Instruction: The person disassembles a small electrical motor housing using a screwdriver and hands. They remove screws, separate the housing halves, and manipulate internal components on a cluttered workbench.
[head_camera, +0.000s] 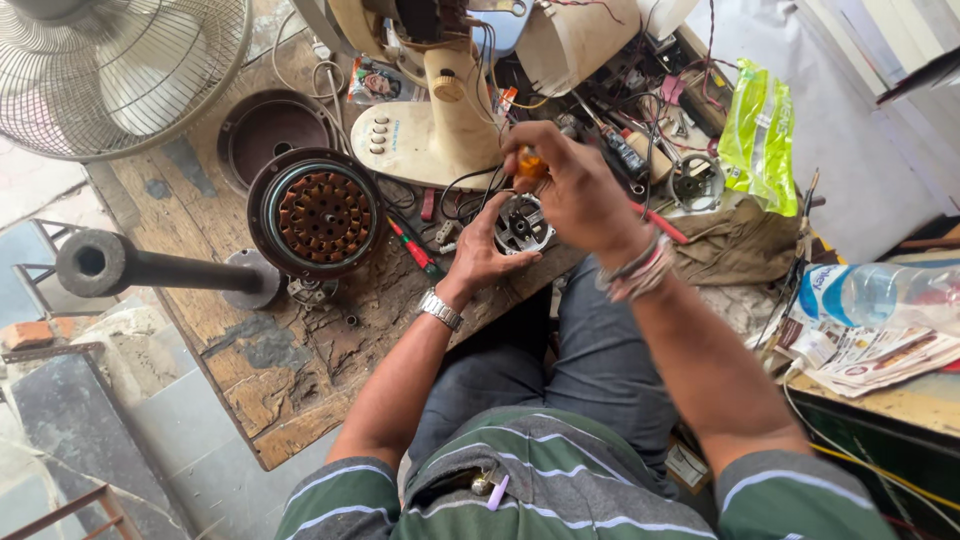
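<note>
Your left hand (478, 252) cups a small round motor (522, 224) from below and from the side, fingers curled around its metal casing, holding it just above the near edge of the wooden workbench (290, 380). Your right hand (575, 185) comes in over the top of that motor, closed around a screwdriver with an orange handle (531, 163); the handle shows between your thumb and fingers, but the tip is hidden behind the hand, so you cannot tell exactly where it meets the motor. There is a metal watch (440, 309) on your left wrist and a stack of bracelets (637, 268) on your right. To the left of your hands a large copper-wound fan motor (322, 214) lies flat on the bench, with a dark round cover (262, 130) behind it and a grey pipe stand (150, 268) beside it. A cream fan base with push buttons (420, 135) stands just behind the small motor, trailing wires. A red and green screwdriver (412, 247) lies on the bench between the big motor and your left hand. At the far left is a wire fan guard (120, 70). Off to your right are a green plastic bag (760, 135), a brown cloth (735, 245), a clear water bottle (880, 292) and folded newspapers (880, 355).
</note>
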